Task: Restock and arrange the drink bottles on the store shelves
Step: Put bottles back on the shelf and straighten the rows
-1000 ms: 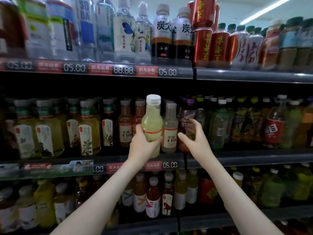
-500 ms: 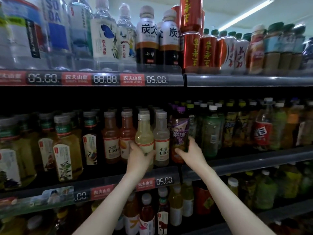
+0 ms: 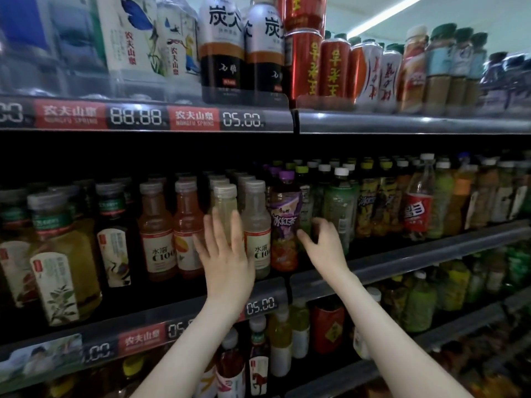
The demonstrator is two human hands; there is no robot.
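A pale yellow-green bottle (image 3: 226,206) with a grey cap stands upright on the middle shelf (image 3: 402,262), in a row with a matching pale bottle (image 3: 256,222) to its right. My left hand (image 3: 225,254) lies flat against its front with straight, spread fingers. A purple-labelled iced tea bottle (image 3: 284,225) stands right of those. My right hand (image 3: 323,242) sits just right of the purple bottle with loosely curled fingers, thumb near its label; whether it touches is unclear.
Orange juice bottles (image 3: 156,234) and tea bottles (image 3: 61,254) fill the shelf to the left, green and yellow bottles (image 3: 340,208) to the right. Red cans (image 3: 306,61) and water bottles crowd the top shelf. More bottles stand on the lower shelf (image 3: 373,369).
The pale bottle went from my raised left hand onto the middle shelf. My left hand let go and now lies flat on it. My right hand released the purple bottle.
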